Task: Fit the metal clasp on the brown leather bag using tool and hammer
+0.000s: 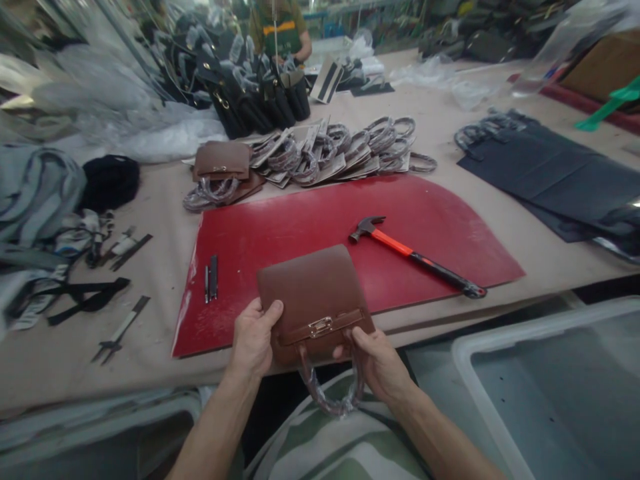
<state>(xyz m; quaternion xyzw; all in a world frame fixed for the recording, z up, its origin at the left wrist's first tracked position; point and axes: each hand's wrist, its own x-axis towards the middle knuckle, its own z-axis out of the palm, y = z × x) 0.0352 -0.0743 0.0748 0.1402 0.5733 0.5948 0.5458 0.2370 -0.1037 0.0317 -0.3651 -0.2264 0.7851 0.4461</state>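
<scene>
A brown leather handbag (313,293) with a metal clasp lies flap-up at the near edge of the red mat (310,227). My left hand (254,339) grips its left side, thumb on top. My right hand (376,357) holds its right lower corner beside the plastic-wrapped handle (330,400), which hangs down over my lap. A hammer (415,257) with an orange-and-black shaft rests on the mat to the right of the bag.
Another brown bag (221,161) and a row of wrapped handles and flat parts (340,150) lie beyond the mat. Small metal tools (213,277) sit at left. Dark sheets (545,173) are at right, a plastic bin (550,380) below. A person (280,30) works at the far end.
</scene>
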